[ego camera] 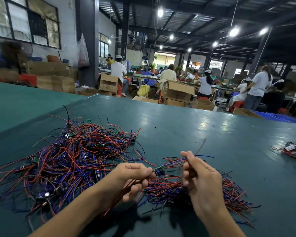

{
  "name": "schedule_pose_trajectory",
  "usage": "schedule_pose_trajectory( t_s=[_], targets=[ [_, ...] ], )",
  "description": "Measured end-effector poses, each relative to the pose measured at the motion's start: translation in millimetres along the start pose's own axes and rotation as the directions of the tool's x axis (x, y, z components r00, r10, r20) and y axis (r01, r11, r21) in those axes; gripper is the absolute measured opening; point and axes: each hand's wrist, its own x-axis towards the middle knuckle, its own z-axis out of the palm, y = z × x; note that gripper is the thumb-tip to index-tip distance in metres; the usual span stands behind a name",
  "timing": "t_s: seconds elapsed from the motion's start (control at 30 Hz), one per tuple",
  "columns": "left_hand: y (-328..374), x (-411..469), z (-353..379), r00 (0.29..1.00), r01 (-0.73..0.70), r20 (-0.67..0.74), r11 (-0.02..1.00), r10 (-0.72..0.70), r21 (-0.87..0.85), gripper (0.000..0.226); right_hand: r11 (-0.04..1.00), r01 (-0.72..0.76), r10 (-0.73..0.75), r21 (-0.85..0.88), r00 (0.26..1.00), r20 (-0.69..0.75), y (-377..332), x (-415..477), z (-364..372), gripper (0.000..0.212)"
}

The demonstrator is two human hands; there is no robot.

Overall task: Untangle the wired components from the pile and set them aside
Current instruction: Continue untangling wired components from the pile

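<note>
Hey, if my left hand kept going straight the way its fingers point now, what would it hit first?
The left hand, pinching wires, would likely meet the small circuit board just past its fingertips, then the right hand. Depth is unclear from one view.

Bright ceiling lamps [234,32], large windows [24,19].

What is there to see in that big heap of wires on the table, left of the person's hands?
The big heap is a loose tangle of thin red, blue and black insulated wires, with small green circuit boards and dark little parts caught among them. It lies low and spread wide on the dark green table, stray ends sticking out all round. Its right edge runs up beside the left hand, which pinches a wired component.
</note>
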Motion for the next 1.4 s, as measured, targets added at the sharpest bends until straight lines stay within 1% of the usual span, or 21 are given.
schedule_pose_trajectory(
  t_s=[0.07, 0.13, 0.3, 0.37, 0.43, 0.47, 0.53, 0.6, 0.67, 0.7, 0.77, 0.8, 0.87, 0.93, 1.03, 1.13, 1.2, 1.3, 1.33, 1.4],
  targets=[
    [1.1, 0.3, -0.6, 1.0, 0.015, 0.021, 0.998, -0.014, -0.059, 0.041, 0.999, 0.004, -0.002, 0.038, 0.999, -0.051, -2.8, 5.7, -5.6, 0.026],
    [2.9, -0.5, -1.0, 0.999, 0.027, 0.037, 0.992, -0.023, -0.12, 0.038, 0.996, 0.014, -0.007, 0.088, 0.996, -0.085, -4.1, 11.1, -11.1, 0.025],
    [9.3, -2.4, -1.5, 0.997, 0.077, 0.03, 0.959, -0.071, -0.273, 0.037, 0.979, 0.035, -0.013, 0.201, 0.994, -0.11, -6.1, 21.0, -20.5, 0.031],
    [10.7, -2.9, -0.7, 0.996, 0.086, 0.024, 0.934, -0.083, -0.348, 0.04, 0.968, 0.005, 0.016, 0.251, 0.997, -0.08, -6.4, 21.8, -21.8, 0.037],
    [11.6, -3.1, -1.1, 0.998, 0.066, 0.007, 0.905, -0.069, -0.421, 0.041, 0.959, -0.051, 0.059, 0.278, 0.998, -0.022, -6.3, 19.6, -21.2, 0.048],
    [12.2, -2.9, -1.3, 0.999, 0.048, -0.001, 0.895, -0.054, -0.443, 0.042, 0.963, -0.085, 0.084, 0.258, 0.996, 0.014, -5.8, 17.7, -19.6, 0.052],
    [11.7, -2.3, -0.4, 0.999, 0.018, -0.018, 0.887, -0.029, -0.461, 0.042, 0.975, -0.148, 0.134, 0.163, 0.987, 0.091, -2.2, 12.0, -13.2, 0.055],
    [9.2, -1.5, 2.4, 0.998, -0.011, -0.061, 0.907, -0.016, -0.422, 0.035, 0.981, -0.183, 0.17, 0.062, 0.97, 0.172, 4.4, 6.4, -5.0, 0.053],
    [5.0, -1.1, 7.4, 0.994, -0.049, -0.108, 0.941, 0.014, -0.333, 0.018, 0.981, -0.184, 0.195, -0.066, 0.95, 0.245, 12.3, 0.7, 3.0, 0.051],
    [2.8, -1.3, 9.9, 0.993, -0.068, -0.114, 0.954, 0.036, -0.291, 0.015, 0.975, -0.174, 0.206, -0.136, 0.939, 0.275, 16.1, -2.5, 6.2, 0.054],
    [-1.1, -1.1, 14.6, 0.991, -0.102, -0.107, 0.971, 0.08, -0.217, 0.015, 0.963, -0.145, 0.213, -0.227, 0.924, 0.317, 22.1, -7.8, 9.9, 0.059],
    [-2.7, -1.2, 16.8, 0.991, -0.112, -0.098, 0.978, 0.096, -0.176, 0.018, 0.961, -0.127, 0.206, -0.247, 0.921, 0.329, 23.9, -9.7, 10.9, 0.058],
    [-5.7, -1.0, 19.6, 0.991, -0.123, -0.067, 0.986, 0.116, -0.115, 0.023, 0.965, -0.082, 0.168, -0.25, 0.923, 0.345, 24.5, -12.3, 11.1, 0.053],
    [-8.7, -1.0, 21.4, 0.991, -0.134, -0.039, 0.986, 0.131, -0.095, 0.024, 0.975, -0.068, 0.142, -0.211, 0.923, 0.358, 23.5, -12.7, 10.7, 0.051],
    [-11.8, -2.1, 24.7, 0.989, -0.15, -0.022, 0.987, 0.149, -0.058, 0.022, 0.98, -0.125, 0.175, -0.158, 0.919, 0.354, 21.6, -12.1, 10.8, 0.054],
    [-11.9, -3.7, 28.3, 0.987, -0.159, -0.008, 0.986, 0.159, -0.055, 0.022, 0.98, -0.16, 0.19, -0.118, 0.929, 0.319, 20.4, -10.0, 11.0, 0.044],
    [-11.4, -5.8, 30.7, 0.984, -0.179, 0.007, 0.983, 0.179, 0.037, 0.02, 0.985, -0.125, 0.152, -0.116, 0.951, 0.269, 18.4, -8.7, 9.3, 0.043],
    [-13.3, -8.6, 35.3, 0.966, -0.252, 0.008, 0.933, 0.259, 0.259, 0.013, 0.992, -0.079, 0.097, -0.097, 0.975, 0.2, 14.1, -5.7, 6.5, 0.042],
    [-14.2, -9.0, 36.9, 0.959, -0.273, 0.002, 0.916, 0.285, 0.295, 0.012, 0.993, -0.065, 0.082, -0.094, 0.98, 0.183, 13.1, -4.4, 6.0, 0.043],
    [-15.7, -10.2, 39.2, 0.952, -0.289, 0.001, 0.898, 0.306, 0.333, 0.011, 0.996, -0.049, 0.06, -0.078, 0.989, 0.139, 11.5, -2.5, 5.5, 0.035]
  ],
)
